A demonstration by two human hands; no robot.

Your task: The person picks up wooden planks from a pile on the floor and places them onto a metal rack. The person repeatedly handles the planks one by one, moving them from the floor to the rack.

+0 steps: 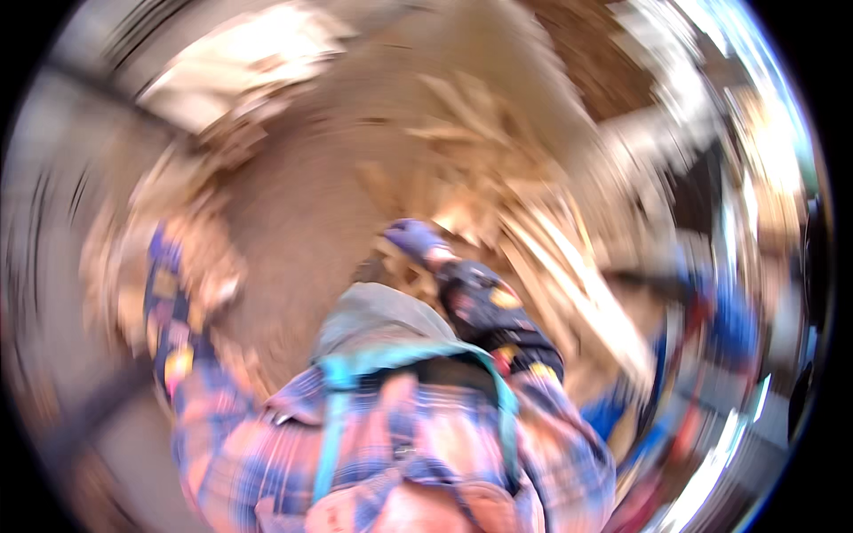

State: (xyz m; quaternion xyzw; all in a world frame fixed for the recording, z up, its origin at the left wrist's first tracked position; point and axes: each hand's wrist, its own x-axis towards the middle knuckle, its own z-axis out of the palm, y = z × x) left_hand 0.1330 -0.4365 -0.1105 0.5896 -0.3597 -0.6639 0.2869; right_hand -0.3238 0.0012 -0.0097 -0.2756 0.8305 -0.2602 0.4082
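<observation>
Motion smears the whole view. My left hand (164, 250), in a blue-purple glove, reaches out at the left beside a heap of pale brown scraps (209, 253). Near the middle, my right hand (416, 238), gloved the same way, is at the lower left edge of a pile of long, flat, tan strips (560, 266) that look like wood. The fingers of both hands are too blurred to make out, and I cannot tell whether either one holds anything. Dark patterned sleeves cover both forearms.
Brown ground (293, 204) lies between the two heaps. At the upper left is a bright, pale sheet-like pile (253, 58). Blurred blue and red objects (724, 324) stand at the right. A grey-teal apron (382, 320) hangs in front of me.
</observation>
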